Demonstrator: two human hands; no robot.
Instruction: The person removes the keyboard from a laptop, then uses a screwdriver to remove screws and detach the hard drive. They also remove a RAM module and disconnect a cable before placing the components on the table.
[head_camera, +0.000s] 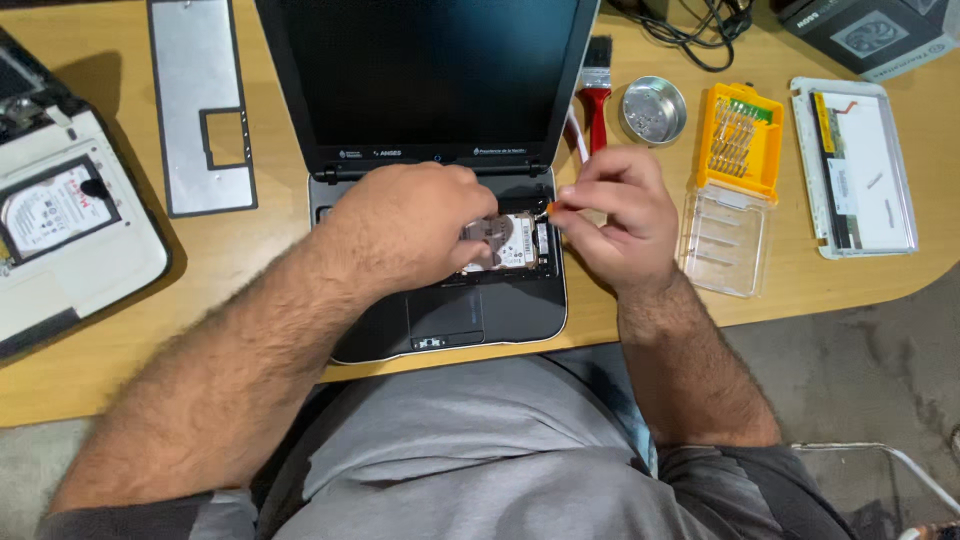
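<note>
My right hand (612, 215) pinches a small orange-handled screwdriver (553, 209), tip at the right edge of the drive (508, 242) seated in the open laptop (450, 300). My left hand (405, 225) lies curled over the drive's left side, steadying it. I judge the step to be working a drive screw; next calls for keeping the tip square. On the tabletop (250, 260): bit case (740, 140), metal dish (652, 110), brush (596, 95).

Your left hand (405, 225) and right hand (615, 215) are bare, with no gloves, rings or watch. Both forearms are uncovered and hairy up to the elbows. You wear a plain grey shirt (470, 440), creased across the belly, with darker grey fabric at its edges.
</note>
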